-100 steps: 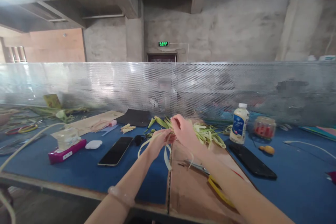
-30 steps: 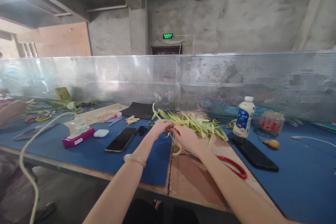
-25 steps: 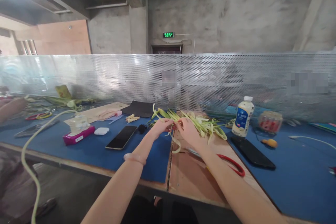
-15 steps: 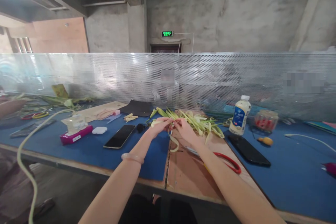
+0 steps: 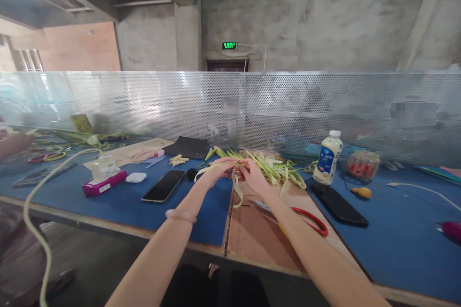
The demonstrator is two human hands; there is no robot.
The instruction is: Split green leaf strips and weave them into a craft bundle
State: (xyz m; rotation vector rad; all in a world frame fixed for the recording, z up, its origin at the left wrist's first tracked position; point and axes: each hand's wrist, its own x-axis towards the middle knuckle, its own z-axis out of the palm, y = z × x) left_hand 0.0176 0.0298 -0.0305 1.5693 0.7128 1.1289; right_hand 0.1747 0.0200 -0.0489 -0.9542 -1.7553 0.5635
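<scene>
My left hand [image 5: 221,169] and my right hand [image 5: 252,175] meet over the middle of the table, fingers pinched together on a pale green leaf strip [image 5: 237,195], like corn husk. One length of it hangs below the fingers in a curl; another pale length sticks out left past my left hand. The fingertips and the spot they grip are partly hidden. Right behind my hands lies a loose heap of green and whitish leaf strips [image 5: 279,169]. Scissors with a red handle [image 5: 312,219] rest on the brown board [image 5: 259,237], partly covered by my right forearm.
To the left are a phone [image 5: 163,186], a white case [image 5: 136,177] and a magenta tissue pack [image 5: 104,184]. On the right stand a bottle [image 5: 327,159], a jar [image 5: 363,165] and a dark phone [image 5: 339,205]. A perforated metal screen [image 5: 173,105] runs behind. Another person's hand [image 5: 14,146] shows far left.
A pale length of the strip now reaches out to the left of my left hand. My fingers have shifted slightly; both hands stay together in the same place.
</scene>
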